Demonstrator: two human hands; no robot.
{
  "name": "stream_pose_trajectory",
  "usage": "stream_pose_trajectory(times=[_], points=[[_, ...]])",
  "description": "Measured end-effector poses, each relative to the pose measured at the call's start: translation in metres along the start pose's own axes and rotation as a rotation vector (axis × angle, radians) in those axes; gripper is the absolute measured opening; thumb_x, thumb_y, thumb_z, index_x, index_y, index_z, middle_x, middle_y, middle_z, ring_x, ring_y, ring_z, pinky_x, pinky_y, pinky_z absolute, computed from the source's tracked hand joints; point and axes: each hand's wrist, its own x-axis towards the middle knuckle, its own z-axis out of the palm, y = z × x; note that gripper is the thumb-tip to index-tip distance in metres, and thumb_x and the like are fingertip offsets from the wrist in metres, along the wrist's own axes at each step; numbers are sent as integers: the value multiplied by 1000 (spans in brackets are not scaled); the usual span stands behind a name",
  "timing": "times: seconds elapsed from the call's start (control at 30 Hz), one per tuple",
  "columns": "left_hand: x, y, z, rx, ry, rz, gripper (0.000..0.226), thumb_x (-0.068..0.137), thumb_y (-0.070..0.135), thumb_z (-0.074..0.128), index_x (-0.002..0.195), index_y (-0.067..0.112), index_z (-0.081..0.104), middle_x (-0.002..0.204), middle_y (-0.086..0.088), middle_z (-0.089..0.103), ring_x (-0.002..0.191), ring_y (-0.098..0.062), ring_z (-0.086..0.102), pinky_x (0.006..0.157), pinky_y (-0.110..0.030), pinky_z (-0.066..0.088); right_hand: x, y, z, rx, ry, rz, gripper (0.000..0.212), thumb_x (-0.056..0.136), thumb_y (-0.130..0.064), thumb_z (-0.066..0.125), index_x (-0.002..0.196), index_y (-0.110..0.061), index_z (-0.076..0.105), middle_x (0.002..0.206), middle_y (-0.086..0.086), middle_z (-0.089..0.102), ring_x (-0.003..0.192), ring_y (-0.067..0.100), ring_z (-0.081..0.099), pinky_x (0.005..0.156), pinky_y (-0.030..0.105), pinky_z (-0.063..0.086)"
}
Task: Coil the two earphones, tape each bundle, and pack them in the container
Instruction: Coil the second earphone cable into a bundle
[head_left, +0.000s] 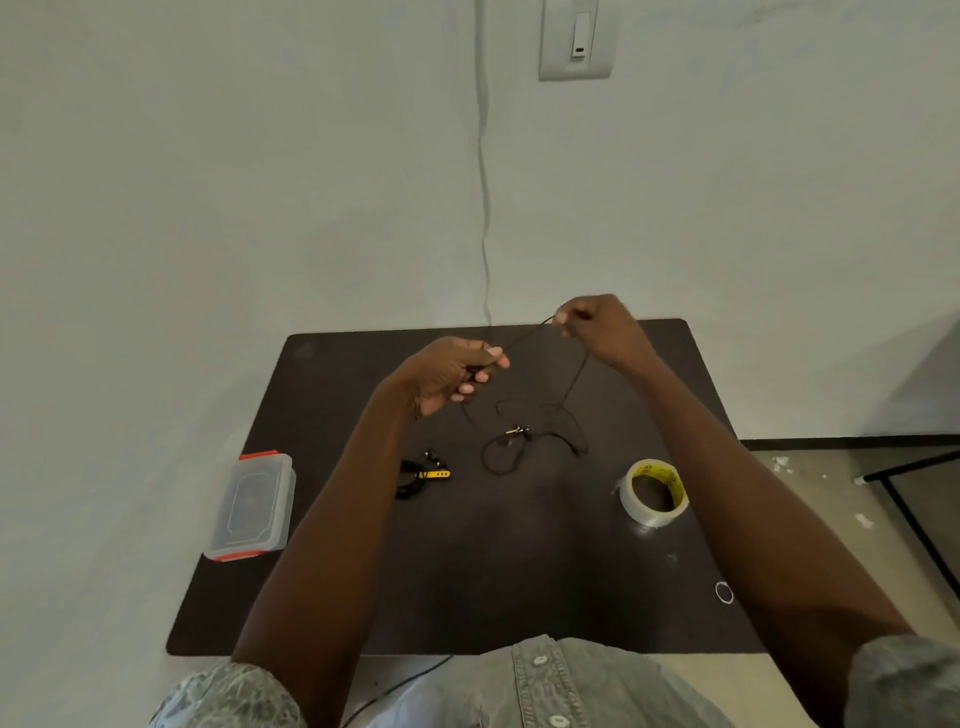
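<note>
Black cord (524, 338): limp, light, tangles | left hand (452, 371), right hand (592, 325) both pinch it taut | grip near plug.

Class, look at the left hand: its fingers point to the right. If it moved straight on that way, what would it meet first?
Probably the right hand: the left hand points along the black cord stretched between them. Depth is unclear, so it might pass just beneath.

Dark bench (519, 582), rounded corners, set against a pale wall. At nine o'clock, a clear lidded container (253, 506) with red clips. Near centre, a coiled black-and-yellow earphone bundle (420, 475); beside it a loose black earphone cord (524, 441). At three o'clock, a tape roll (653, 492). At five o'clock, a small ring (724, 592).
</note>
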Motion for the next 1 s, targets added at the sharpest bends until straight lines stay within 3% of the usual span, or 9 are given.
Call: stream_pose_trajectory(times=[0.1, 0.23, 0.3, 0.4, 0.5, 0.57, 0.63, 0.83, 1.0], points=[[-11, -7, -8, -26, -68, 24, 19, 100, 14, 46, 102, 4, 61, 65, 0, 44, 48, -9, 38, 45, -20, 32, 4, 13, -2, -34, 274, 132, 20, 95, -16, 56, 96, -7, 74, 87, 8, 71, 71, 12, 59, 54, 12, 40], [-23, -11, -11, -25, -127, 60, 17, 99, 16, 48, 104, 7, 62, 64, 0, 44, 52, -9, 42, 57, -25, 42, 1, 20, 12, -171, 369, 271, 22, 90, -8, 51, 98, -6, 72, 101, 10, 72, 94, 27, 65, 70, 26, 42], [-28, -14, -13, -35, -95, 43, 18, 100, 18, 48, 103, 8, 62, 61, 2, 38, 47, -7, 33, 51, -23, 35, -8, 12, 21, -284, 285, 226, 36, 86, -3, 51, 118, -8, 66, 122, 12, 65, 117, 29, 57, 89, 32, 46], [-29, -20, -12, -43, -8, 22, 20, 100, 20, 49, 97, 7, 64, 58, 4, 35, 43, -5, 26, 48, -23, 33, -28, -21, 44, -59, -52, 33, 59, 81, 5, 54, 137, -15, 53, 141, 2, 52, 131, 12, 45, 105, 26, 39], [-31, -23, -8, -129, 71, 25, 20, 99, 19, 50, 93, 8, 65, 62, 3, 37, 44, -5, 26, 43, -21, 29, -41, -45, 68, 115, -288, -48, 34, 88, 2, 60, 121, -9, 64, 116, 4, 70, 109, 11, 63, 95, 22, 46], [-36, -23, -10, -161, 90, 44, 19, 99, 16, 49, 94, 7, 65, 62, 2, 38, 44, -5, 26, 41, -20, 23, -47, -50, 74, 138, -243, -99, 17, 92, -5, 61, 106, -4, 70, 93, 8, 74, 86, 12, 68, 85, 20, 49], [-42, -24, -15, -169, 89, 48, 19, 99, 16, 50, 93, 7, 66, 61, 3, 38, 44, -5, 27, 41, -20, 22, -50, -49, 75, 170, -203, -107, 14, 94, -7, 59, 98, 0, 71, 78, 10, 69, 71, 10, 62, 75, 20, 48], [-55, -29, -18, -243, -22, -16, 22, 100, 16, 45, 95, 4, 63, 58, 4, 40, 43, -5, 29, 42, -20, 21, -54, -49, 93, 248, -3, -39, 17, 97, -7, 55, 99, 4, 68, 68, 3, 61, 52, 3, 51, 54, 15, 43], [-61, -26, -10, -522, -190, -7, 20, 99, 19, 45, 92, 8, 59, 51, 8, 35, 40, -4, 28, 44, -21, 16, -64, -52, 100, 243, -42, -35, 19, 97, -11, 55, 93, 1, 69, 62, 0, 58, 47, 3, 45, 49, 16, 38]])
